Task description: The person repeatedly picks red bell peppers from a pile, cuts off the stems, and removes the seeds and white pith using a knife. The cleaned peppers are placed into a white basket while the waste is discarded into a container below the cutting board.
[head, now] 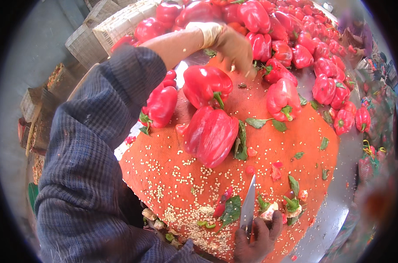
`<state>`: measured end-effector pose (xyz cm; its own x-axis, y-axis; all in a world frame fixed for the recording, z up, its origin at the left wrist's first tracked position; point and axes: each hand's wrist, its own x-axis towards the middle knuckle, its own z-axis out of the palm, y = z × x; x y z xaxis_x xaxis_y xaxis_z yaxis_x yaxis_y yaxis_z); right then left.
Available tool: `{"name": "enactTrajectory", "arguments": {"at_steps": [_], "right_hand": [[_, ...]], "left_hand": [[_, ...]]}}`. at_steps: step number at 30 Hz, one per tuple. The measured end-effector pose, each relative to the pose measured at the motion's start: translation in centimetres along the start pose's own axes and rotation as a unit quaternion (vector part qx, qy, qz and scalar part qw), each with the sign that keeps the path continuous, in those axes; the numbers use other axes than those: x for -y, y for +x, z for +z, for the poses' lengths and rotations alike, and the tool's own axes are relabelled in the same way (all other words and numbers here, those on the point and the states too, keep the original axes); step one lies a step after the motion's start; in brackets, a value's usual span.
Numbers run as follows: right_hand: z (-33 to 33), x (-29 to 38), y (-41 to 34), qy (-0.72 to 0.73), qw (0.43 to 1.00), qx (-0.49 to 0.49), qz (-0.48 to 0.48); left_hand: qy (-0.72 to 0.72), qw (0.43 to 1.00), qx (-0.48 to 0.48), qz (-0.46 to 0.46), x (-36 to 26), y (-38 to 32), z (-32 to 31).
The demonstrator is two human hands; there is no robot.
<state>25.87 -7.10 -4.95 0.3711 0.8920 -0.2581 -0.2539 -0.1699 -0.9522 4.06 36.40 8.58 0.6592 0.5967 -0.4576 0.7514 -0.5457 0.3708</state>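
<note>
My left hand (235, 49), blurred and with a cream cuff at the wrist, is over the far part of the orange mat (304, 131). Its fingers hang down apart beside a heap of red bell peppers (282, 54), and I see nothing in them. My right hand (256, 238), in a dark glove, grips a knife (248, 202) whose blade points away from me. Touching its fingers is a cut pepper core (268, 210) with a green stem. Between the hands lie a large ribbed bell pepper (210, 136) and another whole bell pepper (207, 85) behind it.
Pale seeds (182, 217), leaves (232, 208) and red scraps (276, 171) litter the mat. It rests on a metal table (343, 174). White plastic crates (123, 26) stand at the far left. Filled net bags (369, 164) line the right side. Another person (360, 36) is at the far right.
</note>
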Motion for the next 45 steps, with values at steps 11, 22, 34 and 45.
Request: {"name": "enactTrajectory", "arguments": {"at_steps": [11,22,34,45], "right_hand": [[-0.8,-0.6,1.1,-0.053,0.998,0.013,0.013],[-0.4,-0.5,1.4,-0.068,0.997,0.02,0.009],[-0.5,-0.7,1.2,-0.093,0.995,0.019,0.0],[0.1,0.3,0.8,-0.19,0.978,0.033,-0.079]], "left_hand": [[-0.064,0.851,-0.452,-0.258,-0.3,11.6,0.9],[-0.188,0.86,-0.448,-0.159,-0.5,9.1,1.6],[-0.212,0.824,-0.495,-0.176,-0.4,11.1,2.1],[-0.113,0.862,-0.47,-0.154,1.0,9.6,2.4]]}}
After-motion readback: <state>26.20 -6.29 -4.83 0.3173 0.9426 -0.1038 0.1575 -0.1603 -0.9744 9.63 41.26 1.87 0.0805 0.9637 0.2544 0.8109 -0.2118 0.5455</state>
